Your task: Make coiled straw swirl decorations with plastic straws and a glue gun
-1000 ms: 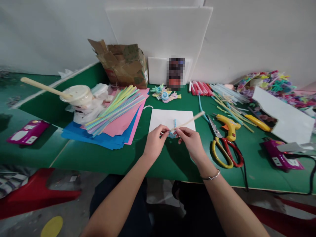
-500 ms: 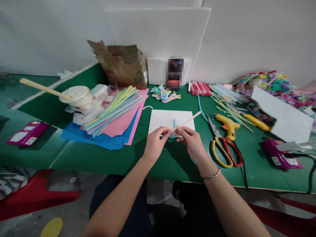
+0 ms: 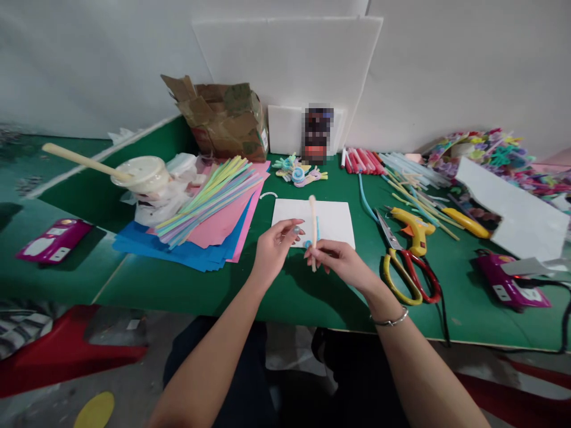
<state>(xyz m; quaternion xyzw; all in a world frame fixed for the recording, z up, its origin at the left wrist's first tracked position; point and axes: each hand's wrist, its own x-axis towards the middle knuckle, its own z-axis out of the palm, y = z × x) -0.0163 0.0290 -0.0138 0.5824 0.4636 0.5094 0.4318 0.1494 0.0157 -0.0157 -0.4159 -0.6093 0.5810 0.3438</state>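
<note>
My right hand pinches a cream pipe cleaner near its lower end. It stands nearly upright in the view, with a short bit showing below the fingers. Just left of it, my left hand is apart from the pipe cleaner, its fingers loosely curved and spread with nothing visible between them. Behind the pipe cleaner shows a light blue fuzzy piece over the white board; my right fingers partly cover its lower part, and I cannot tell whether it is held too.
Scissors and a yellow glue gun lie to the right. Bundled pipe cleaners rest on coloured sheets at left, near a tub with a stick. Finished fuzzy shapes sit behind the board; a cardboard box stands farther back.
My left hand has let go of the cream pipe cleaner and moved a little left. In my right hand the pipe cleaner has swung from slanting right to nearly upright.
</note>
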